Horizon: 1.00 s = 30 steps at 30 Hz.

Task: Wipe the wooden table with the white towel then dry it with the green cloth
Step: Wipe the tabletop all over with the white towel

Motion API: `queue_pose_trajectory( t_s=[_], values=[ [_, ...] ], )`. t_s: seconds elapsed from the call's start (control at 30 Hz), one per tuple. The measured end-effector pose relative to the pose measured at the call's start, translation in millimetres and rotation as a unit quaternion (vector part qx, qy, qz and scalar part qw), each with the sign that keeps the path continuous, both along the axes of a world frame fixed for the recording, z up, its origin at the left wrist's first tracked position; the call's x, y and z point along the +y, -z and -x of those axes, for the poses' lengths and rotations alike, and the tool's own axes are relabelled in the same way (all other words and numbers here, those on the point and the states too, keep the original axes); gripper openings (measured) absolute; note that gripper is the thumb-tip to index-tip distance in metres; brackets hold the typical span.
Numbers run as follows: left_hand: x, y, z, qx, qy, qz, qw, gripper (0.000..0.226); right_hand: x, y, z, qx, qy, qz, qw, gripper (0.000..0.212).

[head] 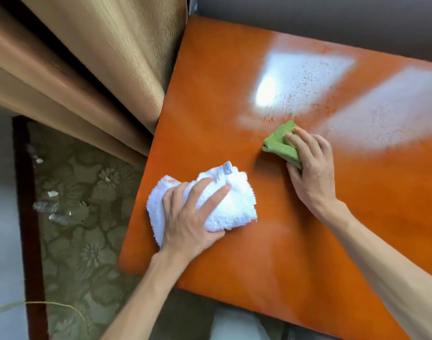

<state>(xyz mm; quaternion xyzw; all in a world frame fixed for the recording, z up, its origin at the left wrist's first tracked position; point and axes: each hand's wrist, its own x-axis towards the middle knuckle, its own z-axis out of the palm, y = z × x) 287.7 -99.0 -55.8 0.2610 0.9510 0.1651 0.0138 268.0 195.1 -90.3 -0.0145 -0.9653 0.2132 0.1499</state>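
Closest in, the left hand (185, 217) sits on the bunched-up white towel (232, 200) near the table's left edge; fingers spread across the top, thumb tucked round the near side, so it's gripping the towel while pressing it down on the wooden table (271, 241); a bit further out, well apart from it, the right hand (310, 165) has the folded green cloth (280, 143) under its fingers, thumb curled round the near edge, cloth flat on the wood; beyond that the glossy orange top shows bright patchy glare; a tan curtain (99, 57) hangs along the far left.
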Motion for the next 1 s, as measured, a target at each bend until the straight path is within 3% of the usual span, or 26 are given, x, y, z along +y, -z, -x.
queue_pose_trajectory(
  t_s=[0.2, 0.53, 0.77, 1.0],
  values=[
    [21, 2, 146, 0.032, 0.127, 0.011, 0.991, 0.086, -5, 5, 19, -0.022, 0.017, 0.012, 1.000, 0.057],
    [106, -13, 354, -0.015, 0.121, 0.051, 0.991, 0.086, -4, 8, 18, -0.035, 0.032, 0.024, 0.999, 0.053],
    [111, -14, 365, 0.006, 0.149, 0.059, 0.987, 0.087, -5, 10, 18, -0.038, 0.031, 0.019, 0.999, 0.054],
    [82, -1, 311, 0.037, 0.290, -0.008, 0.956, 0.083, -6, 7, 20, -0.044, 0.035, 0.024, 0.998, 0.053]
  ],
)
